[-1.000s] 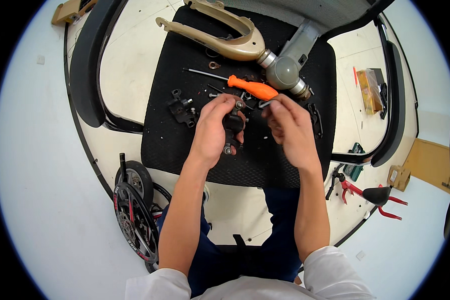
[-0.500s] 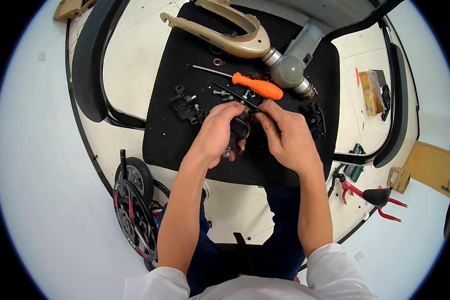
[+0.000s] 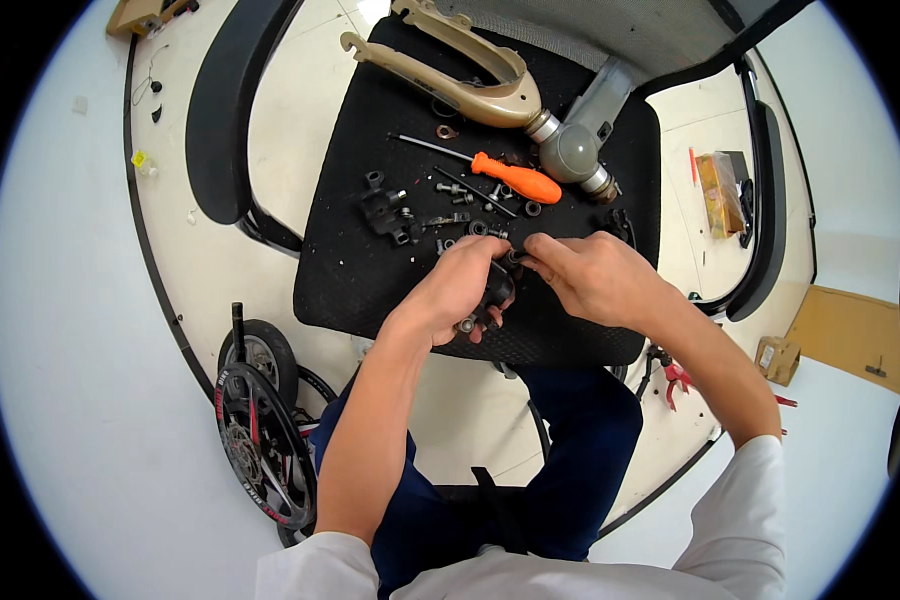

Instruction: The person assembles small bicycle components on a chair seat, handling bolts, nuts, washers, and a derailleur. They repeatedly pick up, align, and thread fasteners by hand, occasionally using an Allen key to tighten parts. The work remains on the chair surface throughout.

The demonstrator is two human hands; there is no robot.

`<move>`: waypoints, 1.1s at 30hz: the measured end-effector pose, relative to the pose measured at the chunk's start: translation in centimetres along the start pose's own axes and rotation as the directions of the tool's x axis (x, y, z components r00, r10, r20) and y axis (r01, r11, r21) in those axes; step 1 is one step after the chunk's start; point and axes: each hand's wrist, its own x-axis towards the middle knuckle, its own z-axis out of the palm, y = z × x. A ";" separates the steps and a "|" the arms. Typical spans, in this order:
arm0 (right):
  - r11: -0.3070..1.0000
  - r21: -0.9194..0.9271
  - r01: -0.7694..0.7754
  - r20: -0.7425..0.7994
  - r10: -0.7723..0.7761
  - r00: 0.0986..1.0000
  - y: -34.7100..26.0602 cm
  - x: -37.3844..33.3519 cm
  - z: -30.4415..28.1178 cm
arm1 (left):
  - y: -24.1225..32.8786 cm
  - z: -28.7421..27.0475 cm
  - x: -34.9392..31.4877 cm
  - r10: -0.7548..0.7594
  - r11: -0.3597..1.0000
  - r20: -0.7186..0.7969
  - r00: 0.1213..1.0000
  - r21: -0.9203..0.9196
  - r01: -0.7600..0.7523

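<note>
Over the chair seat (image 3: 345, 295), left hand (image 3: 450, 290) grips black part (image 3: 495, 292) (right hand (image 3: 592, 280) close)

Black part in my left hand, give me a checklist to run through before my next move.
1. Left hand holding the black part: ok.
2. Right hand at the black part's far end: ok.
3. Right hand's grip secure: cannot tell, mostly hidden.
4. Screwdriver apart from both hands: ok, lying on the seat.
5. Bolts off the seat: not ok, several lie loose near the screwdriver.
</note>
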 end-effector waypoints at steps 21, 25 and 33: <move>0.918 -0.158 0.363 0.138 -0.344 0.929 -2.9 1.7 -6.2 | -1.0 0.2 -2.9 0.080 0.983 0.498 0.863 0.106 -0.152; 0.994 0.092 -0.053 -0.369 0.084 0.926 -1.9 2.8 -4.7 | -0.3 -1.6 -1.9 0.319 0.947 0.241 0.916 -0.046 -0.318; 0.935 0.354 0.035 -0.123 0.009 0.992 -3.6 4.0 -2.4 | -1.7 -0.8 0.1 0.729 0.664 -0.064 0.682 0.310 -0.681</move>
